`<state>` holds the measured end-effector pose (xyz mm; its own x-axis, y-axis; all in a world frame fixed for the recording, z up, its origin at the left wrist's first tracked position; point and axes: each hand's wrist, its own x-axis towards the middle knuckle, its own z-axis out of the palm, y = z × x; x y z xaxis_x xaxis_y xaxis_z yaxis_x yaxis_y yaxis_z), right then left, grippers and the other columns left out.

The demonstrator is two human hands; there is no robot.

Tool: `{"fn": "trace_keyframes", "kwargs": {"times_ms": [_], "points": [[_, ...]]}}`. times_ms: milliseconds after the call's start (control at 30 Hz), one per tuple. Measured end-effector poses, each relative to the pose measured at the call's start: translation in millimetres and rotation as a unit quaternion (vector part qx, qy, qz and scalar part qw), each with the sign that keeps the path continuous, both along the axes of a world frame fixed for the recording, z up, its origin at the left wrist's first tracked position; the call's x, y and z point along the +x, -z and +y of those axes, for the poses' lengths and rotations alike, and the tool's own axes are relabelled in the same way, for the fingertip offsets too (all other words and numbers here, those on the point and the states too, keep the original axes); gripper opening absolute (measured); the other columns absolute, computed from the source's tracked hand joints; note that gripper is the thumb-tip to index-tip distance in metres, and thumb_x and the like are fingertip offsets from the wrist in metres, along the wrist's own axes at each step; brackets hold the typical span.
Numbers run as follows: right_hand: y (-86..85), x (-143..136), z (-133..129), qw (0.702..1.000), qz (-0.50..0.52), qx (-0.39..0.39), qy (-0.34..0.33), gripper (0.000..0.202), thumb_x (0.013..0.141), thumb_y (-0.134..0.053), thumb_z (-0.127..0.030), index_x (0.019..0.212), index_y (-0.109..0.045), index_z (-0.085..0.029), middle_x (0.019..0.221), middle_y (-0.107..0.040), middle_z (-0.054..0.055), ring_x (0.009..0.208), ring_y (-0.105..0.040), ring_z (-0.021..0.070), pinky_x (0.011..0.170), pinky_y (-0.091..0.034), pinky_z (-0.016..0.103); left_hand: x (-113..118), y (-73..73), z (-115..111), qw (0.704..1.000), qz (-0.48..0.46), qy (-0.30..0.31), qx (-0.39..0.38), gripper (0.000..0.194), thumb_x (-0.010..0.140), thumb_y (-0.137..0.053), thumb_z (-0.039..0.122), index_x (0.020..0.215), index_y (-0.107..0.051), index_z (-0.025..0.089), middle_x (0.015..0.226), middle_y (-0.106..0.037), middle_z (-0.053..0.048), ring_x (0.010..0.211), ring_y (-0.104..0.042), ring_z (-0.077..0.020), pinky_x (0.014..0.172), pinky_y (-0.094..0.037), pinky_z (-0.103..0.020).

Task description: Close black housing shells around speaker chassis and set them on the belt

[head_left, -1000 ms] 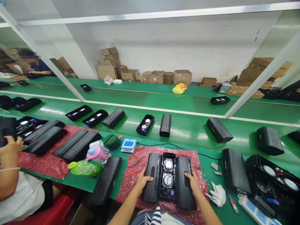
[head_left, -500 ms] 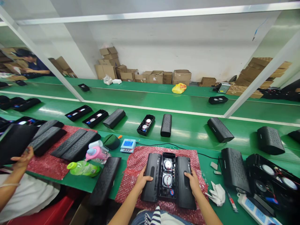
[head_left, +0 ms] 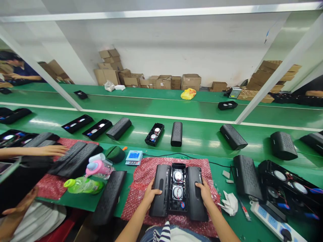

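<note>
Three black speaker housing parts stand side by side in front of me. My left hand (head_left: 151, 194) grips the outer edge of the left speaker shell (head_left: 160, 201), thumb on top. Around the outer edge of the right speaker shell (head_left: 198, 205) is my right hand (head_left: 205, 192), its thumb also on top. Between the shells sits an open speaker housing (head_left: 178, 206) with two round drivers, red wires and a blue connector. All three lie on red bubble wrap (head_left: 141, 181). The undersides and my hidden fingertips cannot be seen.
At the left, a co-worker's arm (head_left: 32, 152) reaches over speaker housings. Nearby are a green bottle (head_left: 85, 185), a pink bottle (head_left: 99, 169) and a small meter (head_left: 134, 157). At right lie a power strip (head_left: 270, 218), crumpled tissue (head_left: 230, 204) and more speakers (head_left: 247, 176).
My view has shifted slightly to the right. My hands keep their hold on the two shells. The co-worker's arm at left now stretches across toward the housings there.
</note>
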<state>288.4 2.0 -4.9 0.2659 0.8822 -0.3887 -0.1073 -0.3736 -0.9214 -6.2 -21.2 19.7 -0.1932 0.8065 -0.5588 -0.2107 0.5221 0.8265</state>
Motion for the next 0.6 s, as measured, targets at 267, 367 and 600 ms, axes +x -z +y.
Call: {"fn": "trace_keyframes", "kwargs": {"times_ms": [267, 367, 600], "points": [[-9.9, 5.0, -9.7, 0.995, 0.084, -0.023, -0.047, 0.068, 0.056, -0.058, -0.028, 0.124, -0.053, -0.022, 0.113, -0.065, 0.006, 0.093, -0.063, 0.0231, 0.074, -0.053, 0.032, -1.8, 5.8, -0.5, 1.000, 0.001, 0.007, 0.005, 0.078, 0.056, -0.060, 0.000, 0.130, -0.048, 0.022, 0.105, -0.068, -0.006, 0.079, -0.066, -0.0181, 0.067, -0.053, -0.028], [-15.4, 9.4, -14.4, 0.986, 0.128, -0.049, -0.094, 0.076, 0.054, -0.055, -0.023, 0.130, -0.048, -0.021, 0.114, -0.064, 0.008, 0.079, -0.064, 0.0213, 0.061, -0.053, 0.030, -0.8, 2.6, -0.6, 1.000, 0.004, 0.007, 0.007, 0.077, 0.056, -0.062, 0.001, 0.129, -0.049, 0.022, 0.108, -0.067, -0.006, 0.077, -0.066, -0.0182, 0.065, -0.053, -0.029], [-15.3, 12.3, -13.7, 0.989, 0.096, -0.034, -0.103, 0.081, 0.052, -0.055, -0.022, 0.133, -0.044, -0.021, 0.116, -0.063, 0.008, 0.082, -0.064, 0.0225, 0.063, -0.052, 0.030, -1.4, 1.0, -0.6, 0.999, 0.032, 0.005, 0.000, 0.079, 0.056, -0.061, 0.000, 0.131, -0.048, 0.020, 0.108, -0.067, -0.007, 0.079, -0.065, -0.0177, 0.067, -0.053, -0.028]]}}
